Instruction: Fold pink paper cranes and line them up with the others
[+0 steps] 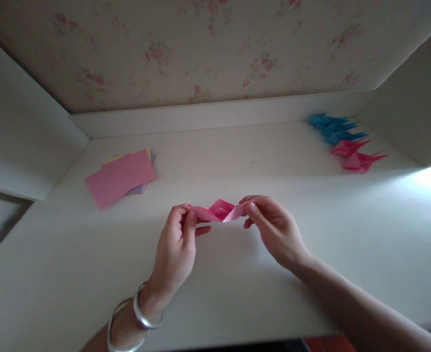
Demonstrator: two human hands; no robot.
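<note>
A pink folded paper is stretched between my hands over the white tabletop, its middle opened into a small hollow with a raised peak behind. My left hand pinches its left end between thumb and fingers; two silver bangles circle that wrist. The right end is pinched by my right hand, thumb on the near side. Fingertips behind the paper are partly hidden.
Pink sheets lie over yellow and purple ones at the left. Finished blue folded pieces and pink folded pieces sit in a row at the back right. A flowered wall rises behind the white table, with panels on both sides.
</note>
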